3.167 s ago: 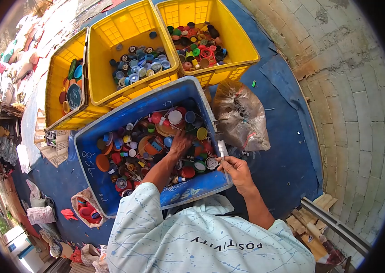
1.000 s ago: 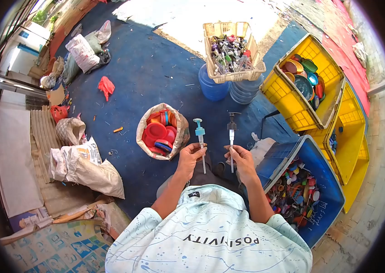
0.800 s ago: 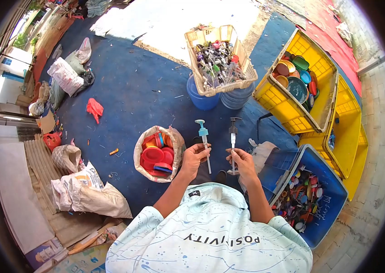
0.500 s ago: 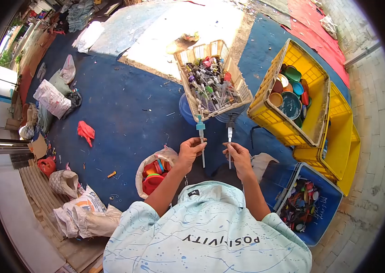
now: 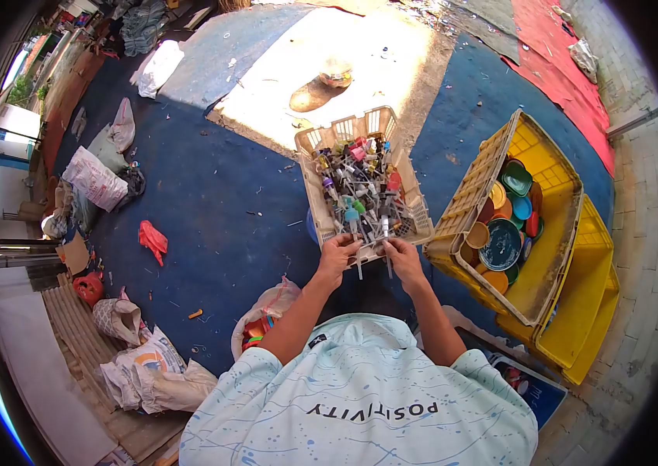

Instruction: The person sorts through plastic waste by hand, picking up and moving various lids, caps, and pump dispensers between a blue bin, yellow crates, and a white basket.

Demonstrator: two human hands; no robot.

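My left hand (image 5: pixel 337 259) pinches a pump dispenser with a teal head (image 5: pixel 352 216) and a clear dip tube hanging below the fingers. In my right hand (image 5: pixel 404 261), the fingers close on a second pump dispenser, a pale one (image 5: pixel 385 225) with its tube also pointing down. Both hands are at the near edge of an off-white plastic crate (image 5: pixel 308 171). Inside the crate lies a heap of mixed pump heads and tubes (image 5: pixel 360 175), partly behind the two held pumps.
At right stands a tilted yellow crate (image 5: pixel 554 167) with coloured lids (image 5: pixel 501 242), on another yellow crate (image 5: pixel 577 311). A sack of red and orange pieces (image 5: pixel 271 303) is by my left arm. A blue bin (image 5: pixel 543 396) sits low right. Sacks (image 5: pixel 96 177) lie at left.
Both hands have moved forward with their pumps, from short of the crate to its near edge. The view has shifted, so my right arm and shirt now cover more of the blue bin.
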